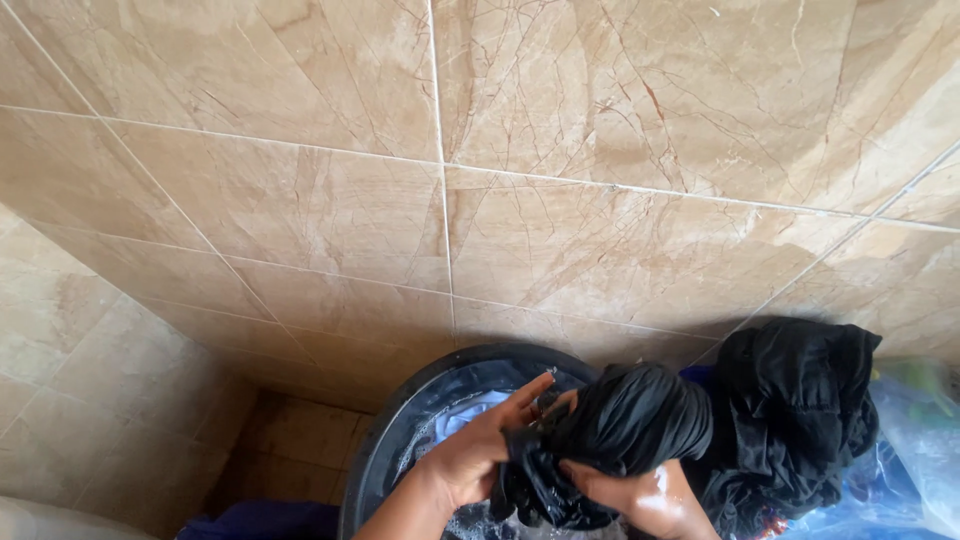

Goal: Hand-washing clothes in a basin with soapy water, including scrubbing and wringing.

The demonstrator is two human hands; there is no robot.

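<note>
Both my hands grip one wet black garment [625, 425] over a dark round basin [395, 430] of soapy water at the bottom of the head view. My left hand [480, 450] clasps the cloth's left side, fingers stretched toward the bundle. My right hand [640, 495] is clenched on the cloth's lower part, wet and shiny. The garment is bunched into a thick twisted roll between them. Pale fabric [470, 412] lies in the sudsy water behind my left hand.
A heap of wet black clothes [790, 410] sits right of the basin. A clear bluish plastic bag [915, 440] lies at the far right. Beige marble tiled walls [450, 180] rise close behind, meeting at a corner at left. Dark blue cloth [260, 520] shows at the bottom edge.
</note>
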